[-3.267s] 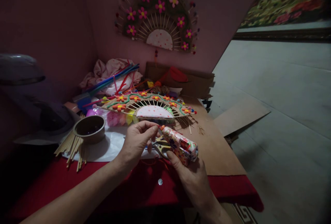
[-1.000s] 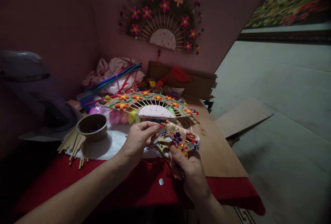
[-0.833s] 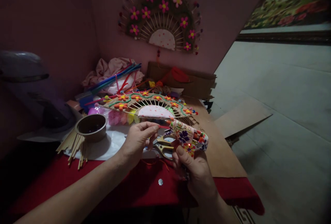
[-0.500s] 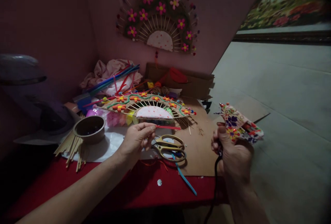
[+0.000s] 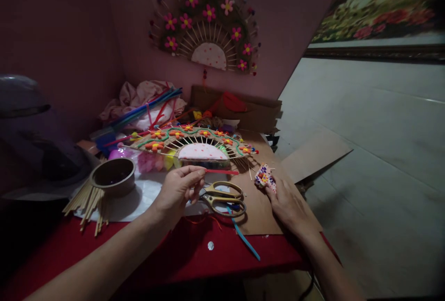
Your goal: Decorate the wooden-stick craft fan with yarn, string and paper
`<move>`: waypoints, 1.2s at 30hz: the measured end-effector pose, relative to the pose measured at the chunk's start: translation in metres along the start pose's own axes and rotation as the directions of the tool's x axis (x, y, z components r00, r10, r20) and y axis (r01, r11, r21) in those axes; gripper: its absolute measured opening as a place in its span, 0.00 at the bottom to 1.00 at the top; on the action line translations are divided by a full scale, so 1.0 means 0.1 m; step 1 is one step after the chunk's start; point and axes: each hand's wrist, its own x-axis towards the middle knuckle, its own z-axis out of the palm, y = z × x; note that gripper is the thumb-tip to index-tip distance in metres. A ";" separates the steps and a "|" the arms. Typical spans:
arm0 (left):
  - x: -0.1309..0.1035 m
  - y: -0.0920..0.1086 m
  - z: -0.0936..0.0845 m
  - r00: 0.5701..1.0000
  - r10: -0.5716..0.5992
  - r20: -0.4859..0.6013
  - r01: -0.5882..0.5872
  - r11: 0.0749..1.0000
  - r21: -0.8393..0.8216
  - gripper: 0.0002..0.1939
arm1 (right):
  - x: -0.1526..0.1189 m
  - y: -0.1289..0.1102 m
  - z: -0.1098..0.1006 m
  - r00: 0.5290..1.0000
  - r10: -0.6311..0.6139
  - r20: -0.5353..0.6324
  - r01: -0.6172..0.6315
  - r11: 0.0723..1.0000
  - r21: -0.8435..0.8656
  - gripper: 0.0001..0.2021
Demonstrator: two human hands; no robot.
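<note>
My left hand is closed in a pinch on one end of a thin red strip, which points right above the scissors. The scissors, with gold-coloured handles, lie just below and right of that hand, their blades partly hidden by it. My right hand is over the cardboard with its fingers on a flower-patterned glue gun; part of the grip is hidden. Behind my left hand stands a half-round fan-shaped piece of sticks and twine with orange flowers and a dotted white centre.
A brown cardboard sheet lies on the red tablecloth. At left are a dark round bowl and a bundle of wooden sticks. A blue strip lies in front. A similar decorated piece hangs behind.
My right hand has brought the glue gun down and left from the raised position onto the cardboard. My left hand keeps its pinch on the red strip. The view has shifted slightly.
</note>
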 end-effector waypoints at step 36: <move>-0.01 -0.03 0.02 0.985 0.171 0.006 -0.167 0.956 0.242 0.11 | -0.15 -1.52 -0.26 0.995 -0.091 0.050 -0.030 0.207 0.978 0.08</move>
